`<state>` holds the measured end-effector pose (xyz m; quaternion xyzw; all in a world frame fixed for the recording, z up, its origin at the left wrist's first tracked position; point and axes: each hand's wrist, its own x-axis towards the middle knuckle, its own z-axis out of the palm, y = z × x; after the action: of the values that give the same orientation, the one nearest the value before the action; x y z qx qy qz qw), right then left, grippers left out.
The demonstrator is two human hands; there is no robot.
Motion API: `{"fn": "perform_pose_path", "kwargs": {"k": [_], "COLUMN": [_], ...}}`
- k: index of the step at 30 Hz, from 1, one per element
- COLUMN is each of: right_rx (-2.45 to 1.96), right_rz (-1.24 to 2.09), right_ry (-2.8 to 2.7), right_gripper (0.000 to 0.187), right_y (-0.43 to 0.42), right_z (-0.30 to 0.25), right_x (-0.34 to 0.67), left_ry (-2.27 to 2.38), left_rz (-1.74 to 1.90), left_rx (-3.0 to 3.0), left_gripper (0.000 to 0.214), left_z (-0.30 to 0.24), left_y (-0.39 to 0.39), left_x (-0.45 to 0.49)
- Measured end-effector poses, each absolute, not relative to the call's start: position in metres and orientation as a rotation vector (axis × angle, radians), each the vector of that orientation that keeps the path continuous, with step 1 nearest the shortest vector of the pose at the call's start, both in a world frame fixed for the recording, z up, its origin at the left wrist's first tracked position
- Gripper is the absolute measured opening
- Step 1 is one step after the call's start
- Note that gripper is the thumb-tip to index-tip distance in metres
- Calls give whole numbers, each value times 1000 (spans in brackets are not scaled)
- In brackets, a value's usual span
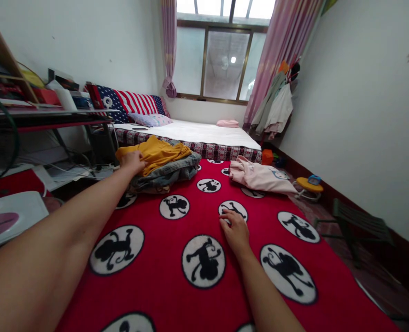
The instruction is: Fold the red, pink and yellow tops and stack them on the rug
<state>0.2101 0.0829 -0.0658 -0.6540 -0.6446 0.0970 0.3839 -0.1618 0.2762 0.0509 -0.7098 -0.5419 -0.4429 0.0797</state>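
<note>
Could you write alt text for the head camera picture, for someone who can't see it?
A person's left hand reaches onto a yellow garment atop a pile of clothes, while the right hand rests flat on a red blanket printed with black monkeys. A pink garment lies farther right, with a white-sheeted mattress and a window behind.

- Blanket [163, 299]: spread across the foreground, beneath both hands.
- Right hand [236, 229]: flat on the blanket, near its middle.
- Left hand [132, 162]: on the shirt [161, 151], at the blanket's far left.
- Shirt: on top of the jeans [173, 173], which lie on the blanket.
- Sweater [260, 177]: on the blanket's far right, well apart from the jeans.
- Mattress [204, 133]: behind the blanket, with a pillow [151, 120] at its left end.
- Window [225, 64]: behind the mattress.
- Desk [45, 115]: left of the blanket.
- Stool [358, 226]: right of the blanket, on the floor.
</note>
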Motion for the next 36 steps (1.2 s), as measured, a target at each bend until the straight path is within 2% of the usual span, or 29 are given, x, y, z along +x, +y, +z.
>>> {"fn": "perform_pose_path", "kwargs": {"k": [4, 7, 11, 13, 14, 16, 20, 23, 26, 30, 34, 36], "right_rx": [-1562, -1442, -1316, -1262, -1230, -1151, -1015, -1003, -1105, -1385, -1731, -1863], "right_rz": [336, 482, 622, 676, 702, 746, 718, 624, 506, 248, 99, 49], "right_ry": [-1524, -1259, -836, -730, -701, -637, -475, -544, -755, -1071, -1402, -1550], "right_gripper": [23, 42, 68, 75, 76, 75, 64, 62, 62, 70, 91, 93], "right_y": [85, 85, 77, 69, 64, 57, 54, 56, 55, 51, 47, 45], "right_z": [-64, -62, -58, -59, -60, -62, -67, -67, -66, -64, -61, -57], "right_x": [210, 215, 235, 250, 257, 267, 266, 254, 245, 238, 228, 224], "left_ry": [-1749, -1626, -1351, -1239, -1195, -1160, -1230, -1420, -1644, -1665, -1650, -1671], "left_rz": [-1517, -1723, -1750, -1446, -1234, -1064, -1395, -1423, -1132, -975, -1155, -1274], "left_rx": [-1962, -1930, -2264, -2732, -2955, -3063, -2718, -2442, -2474, -2493, -2497, -2515], "left_gripper": [41, 34, 21, 10, 8, 12, 18, 36, 59, 47, 33, 29], "left_z": [94, 110, 64, 23, 5, -22, -25, -21, -36, -62, -64, -62], "left_y": [252, 215, 136, 93, 73, 43, 26, 39, 51, 50, 53, 59], "left_x": [-122, -70, -12, 1, 3, 1, -6, -3, 4, 12, 11, 8]}}
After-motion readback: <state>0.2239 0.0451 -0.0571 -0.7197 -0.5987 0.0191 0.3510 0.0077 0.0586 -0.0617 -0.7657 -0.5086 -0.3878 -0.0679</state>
